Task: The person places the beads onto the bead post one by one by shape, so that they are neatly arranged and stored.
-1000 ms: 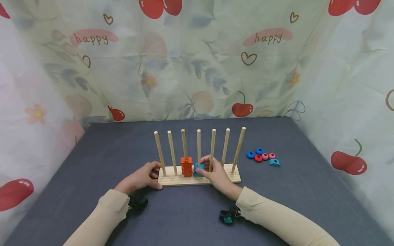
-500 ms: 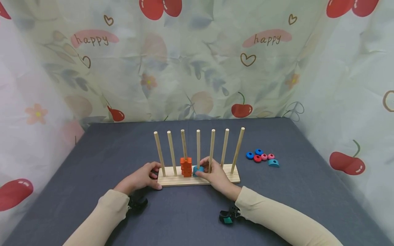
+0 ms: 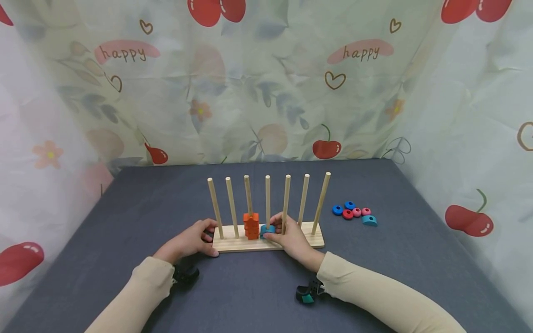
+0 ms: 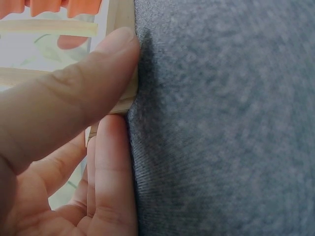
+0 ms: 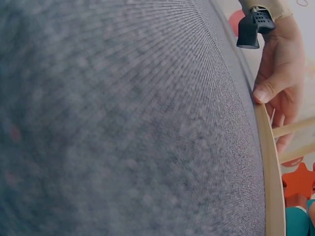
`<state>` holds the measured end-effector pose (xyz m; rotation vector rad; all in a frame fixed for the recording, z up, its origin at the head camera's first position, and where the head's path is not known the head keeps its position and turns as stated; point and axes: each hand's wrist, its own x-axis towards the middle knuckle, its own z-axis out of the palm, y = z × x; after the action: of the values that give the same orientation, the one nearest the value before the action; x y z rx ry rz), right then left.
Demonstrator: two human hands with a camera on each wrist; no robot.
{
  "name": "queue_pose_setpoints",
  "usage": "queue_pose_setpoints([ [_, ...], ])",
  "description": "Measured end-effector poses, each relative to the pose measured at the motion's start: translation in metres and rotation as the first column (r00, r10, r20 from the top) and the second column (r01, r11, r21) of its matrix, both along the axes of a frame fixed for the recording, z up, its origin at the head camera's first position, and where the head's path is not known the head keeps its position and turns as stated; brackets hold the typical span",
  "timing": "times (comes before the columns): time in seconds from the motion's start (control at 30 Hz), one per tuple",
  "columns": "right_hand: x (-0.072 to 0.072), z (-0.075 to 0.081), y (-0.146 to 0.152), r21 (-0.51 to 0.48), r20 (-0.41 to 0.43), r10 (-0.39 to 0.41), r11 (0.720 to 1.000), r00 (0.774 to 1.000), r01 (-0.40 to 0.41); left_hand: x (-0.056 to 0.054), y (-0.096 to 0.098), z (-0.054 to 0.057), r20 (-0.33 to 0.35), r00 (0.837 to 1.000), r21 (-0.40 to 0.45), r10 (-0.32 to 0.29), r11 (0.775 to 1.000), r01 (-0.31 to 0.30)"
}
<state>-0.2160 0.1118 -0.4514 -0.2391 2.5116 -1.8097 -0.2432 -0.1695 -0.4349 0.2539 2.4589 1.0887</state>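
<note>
A wooden peg board (image 3: 233, 246) with a row of upright pegs stands on the dark cloth. My left hand (image 3: 189, 239) grips its left end; in the left wrist view the thumb (image 4: 98, 73) lies on the front edge and fingers press the end. Stacked orange star-shaped beads (image 3: 251, 226) sit on the third peg from the left. On the middle peg, low by the base, is a light-blue half-round bead (image 3: 263, 231). My right hand (image 3: 295, 240) pinches this bead, its fingers reaching behind the neighbouring peg. Only part of the bead (image 5: 297, 222) shows in the right wrist view.
Right of the board lie loose beads: two blue rings (image 3: 337, 210), a red ring (image 3: 347, 214), two pink rings (image 3: 356, 212) and another light-blue half-round bead (image 3: 369, 221). Tall bare pegs (image 3: 321, 203) rise near the right hand. A patterned curtain (image 3: 241, 92) hangs behind the table.
The light-blue bead has sunk slightly down the middle peg, with my right hand still on it. My left hand keeps its hold on the board's end.
</note>
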Motion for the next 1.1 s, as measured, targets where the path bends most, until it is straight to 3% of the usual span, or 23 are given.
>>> queue_pose_setpoints([
  [0.17, 0.003, 0.005, -0.002, 0.002, 0.004, 0.0, 1.0, 1.0, 0.0, 0.0, -0.001, -0.001, -0.002, 1.0, 0.003, 0.004, 1.0, -0.004],
  [0.6, 0.003, -0.002, 0.003, 0.013, 0.003, 0.031, 0.999, 1.0, -0.031, 0.002, -0.002, -0.001, -0.004, 1.0, 0.014, -0.003, 1.0, 0.003],
  [0.9, 0.018, 0.001, 0.023, 0.077, -0.007, 0.155, 0.985, 0.988, -0.154, 0.001, 0.0, 0.0, 0.003, 1.0, 0.017, 0.003, 1.0, -0.003],
  [1.1, 0.032, 0.013, 0.038, 0.131, 0.068, 0.19, 0.972, 0.979, -0.198, 0.0, -0.001, 0.0, 0.0, 1.0, 0.017, 0.005, 1.0, -0.005],
])
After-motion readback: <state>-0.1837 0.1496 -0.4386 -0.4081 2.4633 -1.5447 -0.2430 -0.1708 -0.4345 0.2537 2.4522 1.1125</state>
